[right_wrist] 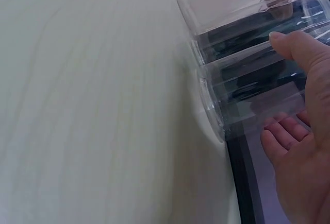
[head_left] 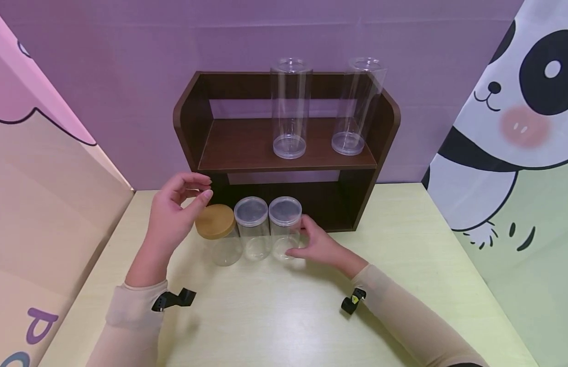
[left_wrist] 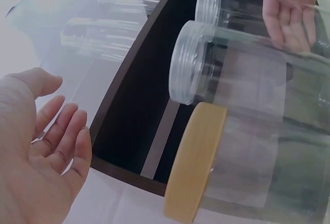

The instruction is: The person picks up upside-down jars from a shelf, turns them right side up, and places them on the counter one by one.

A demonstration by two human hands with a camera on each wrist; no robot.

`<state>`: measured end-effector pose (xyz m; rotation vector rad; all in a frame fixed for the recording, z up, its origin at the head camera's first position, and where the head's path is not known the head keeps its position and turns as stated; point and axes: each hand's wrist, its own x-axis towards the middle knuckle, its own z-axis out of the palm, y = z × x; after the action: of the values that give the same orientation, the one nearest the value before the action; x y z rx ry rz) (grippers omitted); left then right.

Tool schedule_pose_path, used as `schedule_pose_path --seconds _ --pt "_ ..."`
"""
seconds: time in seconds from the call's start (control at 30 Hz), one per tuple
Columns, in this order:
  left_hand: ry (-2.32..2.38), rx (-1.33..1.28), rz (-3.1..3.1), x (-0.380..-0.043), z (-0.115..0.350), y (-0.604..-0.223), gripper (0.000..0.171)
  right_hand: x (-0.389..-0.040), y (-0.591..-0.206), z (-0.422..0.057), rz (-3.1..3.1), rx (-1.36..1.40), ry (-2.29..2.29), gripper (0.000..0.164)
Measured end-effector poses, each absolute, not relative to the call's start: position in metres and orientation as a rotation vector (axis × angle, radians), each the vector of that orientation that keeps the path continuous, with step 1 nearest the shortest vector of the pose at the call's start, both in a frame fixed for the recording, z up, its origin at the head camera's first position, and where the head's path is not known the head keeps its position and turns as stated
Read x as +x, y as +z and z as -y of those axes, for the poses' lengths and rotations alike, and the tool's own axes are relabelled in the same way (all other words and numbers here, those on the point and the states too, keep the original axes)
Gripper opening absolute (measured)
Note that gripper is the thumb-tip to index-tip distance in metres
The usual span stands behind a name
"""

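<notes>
Three clear jars stand in a row before the shelf's lower level: a jar with a wooden lid (head_left: 213,223) at left, a middle jar (head_left: 252,214) and a right jar (head_left: 285,214), both with translucent lids. My left hand (head_left: 174,211) hovers just left of the wooden lid, thumb and fingers apart, holding nothing. My right hand (head_left: 323,244) is at the right jar's side. Its thumb lies in front and its fingers partly behind the jar. In the right wrist view the thumb and fingers (right_wrist: 281,136) are spread wide; whether they touch the jar is unclear.
A dark brown two-level shelf (head_left: 238,145) stands at the back of the pale table (head_left: 247,316). On its upper level are two tall clear cylinders, one in the middle (head_left: 290,109) and one at the right (head_left: 357,109). Printed panels (head_left: 495,127) flank the table.
</notes>
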<state>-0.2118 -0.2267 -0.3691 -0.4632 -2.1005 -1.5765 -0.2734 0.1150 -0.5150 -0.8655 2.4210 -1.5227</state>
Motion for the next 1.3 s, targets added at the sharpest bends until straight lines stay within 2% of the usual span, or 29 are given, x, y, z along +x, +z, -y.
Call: schedule_pose_path --seconds 0.27,0.8,1.3 --pt "-1.525 -0.355 2.078 -0.215 0.233 -0.363 0.025 -0.268 -0.506 -0.129 -2.384 -0.982 -1.608 0.084" --pt "-1.581 -0.219 1.859 -0.236 0.239 -0.351 0.027 -0.26 -0.501 -0.148 -2.396 -0.931 -1.546 0.085" --pt "-1.507 -0.167 1.905 -0.258 0.236 -0.352 0.053 -0.257 -0.498 -0.15 -2.347 -0.94 -1.619 0.083"
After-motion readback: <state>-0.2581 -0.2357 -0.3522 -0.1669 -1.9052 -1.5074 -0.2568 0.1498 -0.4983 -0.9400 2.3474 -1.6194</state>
